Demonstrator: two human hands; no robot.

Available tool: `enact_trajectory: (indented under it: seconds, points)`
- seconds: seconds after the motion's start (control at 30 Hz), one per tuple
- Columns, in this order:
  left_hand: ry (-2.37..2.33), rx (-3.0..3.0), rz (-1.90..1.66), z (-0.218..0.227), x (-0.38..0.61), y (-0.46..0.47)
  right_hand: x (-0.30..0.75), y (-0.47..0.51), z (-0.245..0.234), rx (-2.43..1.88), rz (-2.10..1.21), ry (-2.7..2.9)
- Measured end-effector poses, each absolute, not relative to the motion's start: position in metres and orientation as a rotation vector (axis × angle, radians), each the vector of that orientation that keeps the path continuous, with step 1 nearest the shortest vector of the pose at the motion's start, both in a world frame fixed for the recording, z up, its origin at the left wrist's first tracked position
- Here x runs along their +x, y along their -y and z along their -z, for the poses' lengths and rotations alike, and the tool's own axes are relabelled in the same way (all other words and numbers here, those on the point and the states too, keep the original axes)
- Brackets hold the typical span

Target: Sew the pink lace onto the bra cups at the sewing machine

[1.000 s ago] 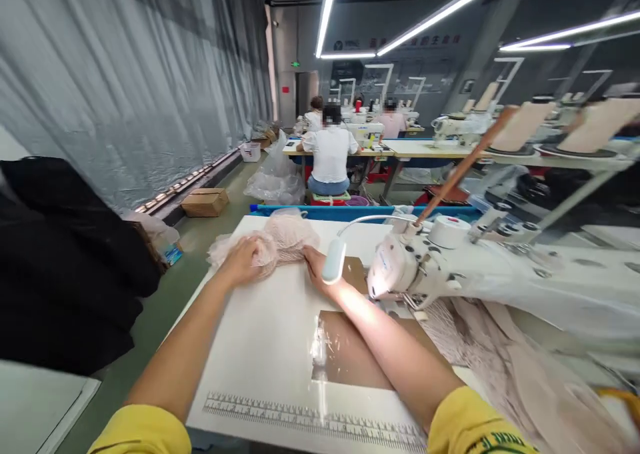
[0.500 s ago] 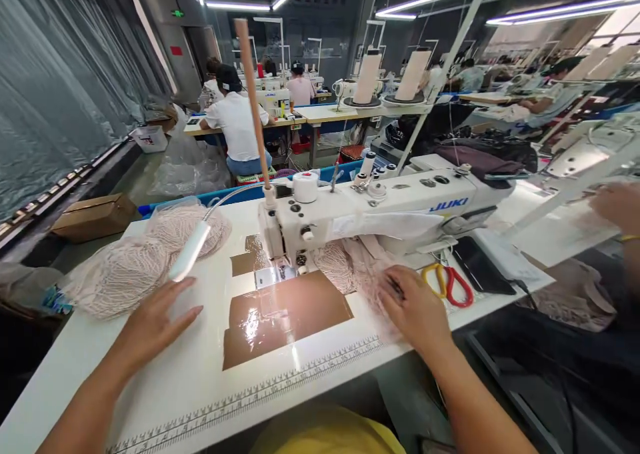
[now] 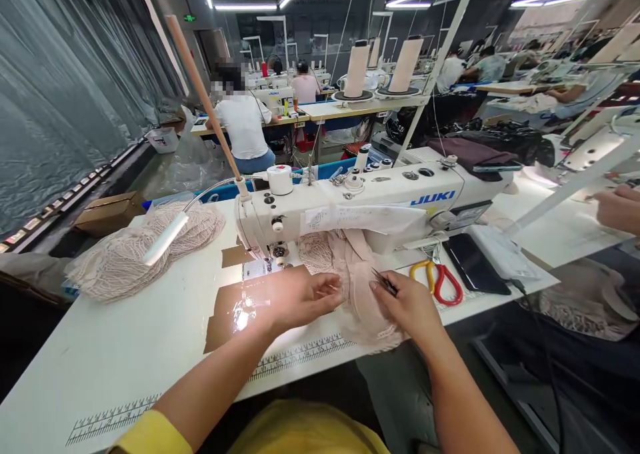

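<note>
My right hand is closed around small dark thread snips, whose pointed blades angle up and left over beige lace fabric. That fabric lies bunched on the table right of the needle area and hangs slightly over the front edge. Reaching across from the left, my left hand has its fingers loosely bent and the thumb apart, close to the fabric's left side. Nothing shows in it. Behind both hands stands a white JUKI sewing machine. Brown sheeting covers the tabletop under my left hand.
Two beige lace bundles lie at the left beneath a lamp. Scissors with red and yellow handles and a black phone-like slab lie right. A measuring tape runs along the front edge. A co-worker's hand shows far right.
My left hand has moved right from beside the lace bundles to the fabric near my right hand. The fabric is drawn further toward the front edge. The view has shifted slightly.
</note>
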State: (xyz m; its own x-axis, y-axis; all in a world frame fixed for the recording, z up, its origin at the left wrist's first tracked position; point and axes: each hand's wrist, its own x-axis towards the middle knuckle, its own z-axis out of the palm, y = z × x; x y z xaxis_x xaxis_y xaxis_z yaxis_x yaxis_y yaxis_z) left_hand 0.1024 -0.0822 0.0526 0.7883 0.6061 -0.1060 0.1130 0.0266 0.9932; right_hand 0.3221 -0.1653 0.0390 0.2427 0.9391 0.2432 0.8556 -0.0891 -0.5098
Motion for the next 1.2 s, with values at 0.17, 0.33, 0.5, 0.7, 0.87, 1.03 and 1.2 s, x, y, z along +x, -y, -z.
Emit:
enact_trajectory:
  seconds: [0.17,0.33,0.5,0.7,0.87,1.03,1.2]
  points:
    - [-0.510,1.307,-0.551,-0.029,0.139,0.091,0.306,0.176,-0.044,-1.673,-0.247,1.606]
    - [-0.767,1.417,-0.621,-0.025,0.125,0.088,0.301,0.173,-0.035,-1.534,-0.437,1.579]
    - [-0.879,1.703,-0.698,-0.036,0.095,0.089,0.299,0.160,-0.016,-1.582,-0.376,1.827]
    - [-0.875,1.822,-0.586,-0.046,0.054,0.099,0.302,0.159,-0.006,-1.832,-0.216,1.913]
    - [-0.709,1.116,-0.536,-0.042,0.003,0.117,0.323,0.165,-0.003,-1.875,-0.161,1.926]
    - [-0.780,0.692,-0.734,-0.048,-0.051,0.144,0.347,0.180,-0.012,-1.871,-0.133,1.839]
    - [-0.839,0.558,-0.989,-0.056,-0.106,0.153,0.319,0.189,-0.036,-1.758,-0.156,1.464]
